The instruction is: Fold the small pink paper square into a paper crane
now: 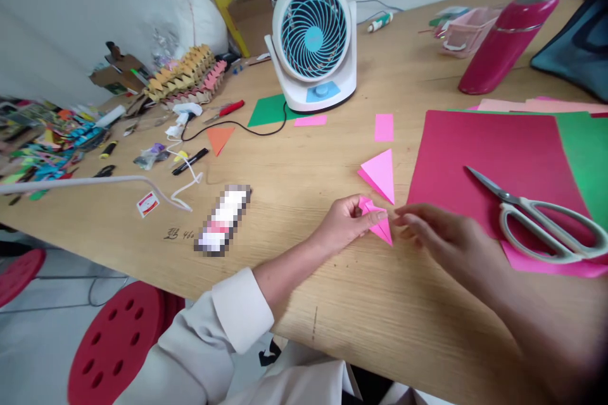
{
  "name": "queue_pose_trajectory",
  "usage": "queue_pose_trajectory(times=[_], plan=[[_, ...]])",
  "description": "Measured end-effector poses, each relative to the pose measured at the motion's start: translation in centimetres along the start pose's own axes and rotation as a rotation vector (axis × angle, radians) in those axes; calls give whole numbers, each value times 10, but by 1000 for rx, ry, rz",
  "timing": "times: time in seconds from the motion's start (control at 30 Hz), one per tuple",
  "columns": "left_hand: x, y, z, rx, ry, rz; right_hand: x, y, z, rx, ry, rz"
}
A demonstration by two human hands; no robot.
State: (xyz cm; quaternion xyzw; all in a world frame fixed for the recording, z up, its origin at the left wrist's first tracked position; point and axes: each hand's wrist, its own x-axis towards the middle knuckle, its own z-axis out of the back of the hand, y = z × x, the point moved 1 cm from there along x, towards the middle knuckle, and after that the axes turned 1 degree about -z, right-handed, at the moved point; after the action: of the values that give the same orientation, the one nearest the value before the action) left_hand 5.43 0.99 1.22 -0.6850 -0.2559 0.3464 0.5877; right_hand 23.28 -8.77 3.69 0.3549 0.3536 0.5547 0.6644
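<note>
Between the thumb and fingers of my left hand [349,223] is a small piece of folded pink paper [380,229], its pointed end towards me and crease lines on its face. My right hand [446,243] hovers just right of it, slightly blurred, with thumb and fingertips drawn together and no object visible in them. A narrow gap separates those fingertips from the paper. Beyond both hands lies a larger folded pink triangle [380,171], and farther back a small pink rectangle [384,127].
Grey-handled scissors [532,215] lie over dark red paper sheets [456,158] on the right. A white fan [313,38], a magenta bottle [508,44] and a pink basket [470,31] stand behind. On the left are a phone [223,220], a black marker [190,161] and cables.
</note>
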Motion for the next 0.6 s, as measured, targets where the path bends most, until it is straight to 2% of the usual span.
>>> queue_pose_trajectory(times=[0.1, 0.2, 0.47, 0.6], plan=[[-1, -1, -1, 41, 14, -27, 4, 0, -16, 112, 199, -102], [-1, 0, -2, 60, 25, -38, 7, -1, -26, 278, 293, -161], [2, -1, -3, -2, 149, 40, 8, -6, -32, 297, 334, -182], [2, -5, -3, -30, 151, 42, 8, -2, -31, 323, 379, -177]])
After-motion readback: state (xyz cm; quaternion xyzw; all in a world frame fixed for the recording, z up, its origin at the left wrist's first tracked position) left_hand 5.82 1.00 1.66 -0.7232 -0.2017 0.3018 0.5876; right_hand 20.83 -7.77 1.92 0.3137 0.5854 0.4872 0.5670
